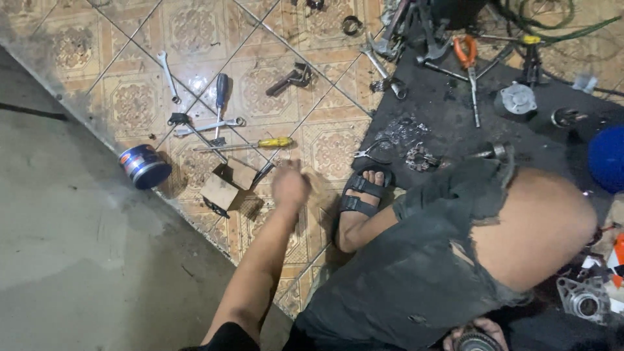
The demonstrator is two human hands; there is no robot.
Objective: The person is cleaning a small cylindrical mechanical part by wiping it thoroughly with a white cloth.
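Note:
My left hand (290,185) reaches out low over the tiled floor, blurred, fingers curled, just right of a small open cardboard box (227,185); whether it holds anything I cannot tell. A yellow-handled screwdriver (260,143) lies just beyond it. My right hand (478,333) is at the bottom edge, below my knee, fingers wrapped on a round toothed metal part (476,341). My sandalled foot (364,192) rests beside the left hand.
A blue tin (144,166) stands at the tile's edge by the concrete. Wrenches (169,75), a blue-handled screwdriver (221,94) and pliers (374,151) lie scattered. A black mat (455,123) holds orange-handled pliers (465,55), metal parts and cables. A metal housing (585,300) sits far right.

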